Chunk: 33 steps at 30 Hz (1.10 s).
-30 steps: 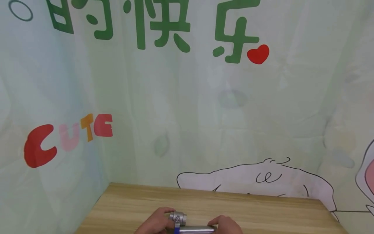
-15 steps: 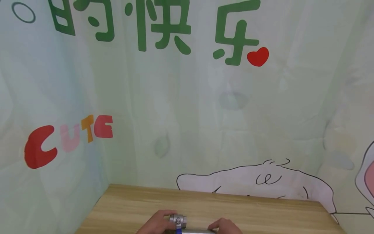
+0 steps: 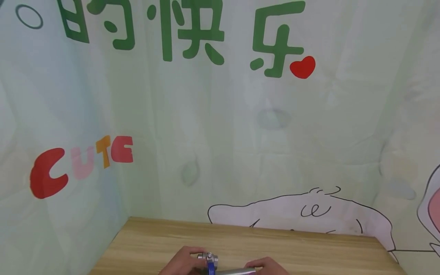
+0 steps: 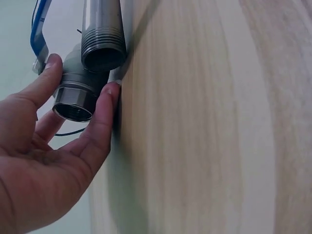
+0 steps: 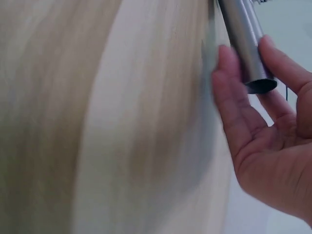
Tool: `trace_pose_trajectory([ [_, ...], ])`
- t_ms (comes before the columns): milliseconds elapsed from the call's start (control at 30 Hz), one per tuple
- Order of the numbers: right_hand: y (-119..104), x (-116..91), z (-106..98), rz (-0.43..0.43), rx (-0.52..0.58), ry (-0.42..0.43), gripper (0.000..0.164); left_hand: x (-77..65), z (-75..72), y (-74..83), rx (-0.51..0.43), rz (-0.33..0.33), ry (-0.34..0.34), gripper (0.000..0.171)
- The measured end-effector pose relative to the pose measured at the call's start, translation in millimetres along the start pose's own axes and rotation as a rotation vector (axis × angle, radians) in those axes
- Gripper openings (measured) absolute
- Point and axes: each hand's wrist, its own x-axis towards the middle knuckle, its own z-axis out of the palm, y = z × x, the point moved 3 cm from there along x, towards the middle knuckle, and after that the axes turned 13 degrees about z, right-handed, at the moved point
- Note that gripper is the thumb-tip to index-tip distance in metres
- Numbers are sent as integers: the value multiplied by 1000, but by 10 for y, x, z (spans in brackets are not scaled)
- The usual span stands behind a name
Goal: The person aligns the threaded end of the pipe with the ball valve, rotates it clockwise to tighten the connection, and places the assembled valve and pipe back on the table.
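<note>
My left hand (image 3: 183, 262) grips a metal ball valve (image 3: 215, 261) with a blue lever (image 3: 211, 268), low in the head view. In the left wrist view, thumb and fingers pinch the valve body (image 4: 77, 92), its open hex end facing the camera. Beside it lies the threaded end of a metal pipe (image 4: 102, 24), apparently in front of the valve; whether they touch I cannot tell. At the pipe's other, plain end (image 5: 246, 39), my right hand (image 5: 273, 151) holds it between thumb and fingers. The head view's lower edge cuts off part of both hands.
Hands and parts are over a wood-grain table (image 3: 165, 236). Behind it and to the left hangs a pale printed curtain (image 3: 233, 152) with green characters, coloured letters and a cartoon outline.
The valve has turned in my left hand, so its blue lever and stem now show differently. The pipe has tilted slightly, with its right end higher. The head view has shifted a little.
</note>
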Motion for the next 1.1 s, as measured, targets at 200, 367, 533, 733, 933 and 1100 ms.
trace_pose_trajectory([
  [200, 108, 4, -32, 83, 264, -89, 32, 6, -33, -22, 8, -12, 74, 31],
  [367, 160, 19, -87, 106, 360, -177, 34, -3, -56, -40, 2, -23, 128, 32],
  [533, 155, 6, -131, 98, 461, -168, 34, -4, -57, -51, -24, -12, 163, 31],
  [733, 170, 1, -140, 77, 614, -91, 34, -36, -18, -94, -137, 30, 170, 31],
  [933, 192, 49, -157, 51, 684, 55, 37, -55, 24, -138, -236, 64, 169, 33],
  [1100, 195, 81, -143, 27, 628, 89, 35, -63, 30, -157, -253, 78, 176, 36],
])
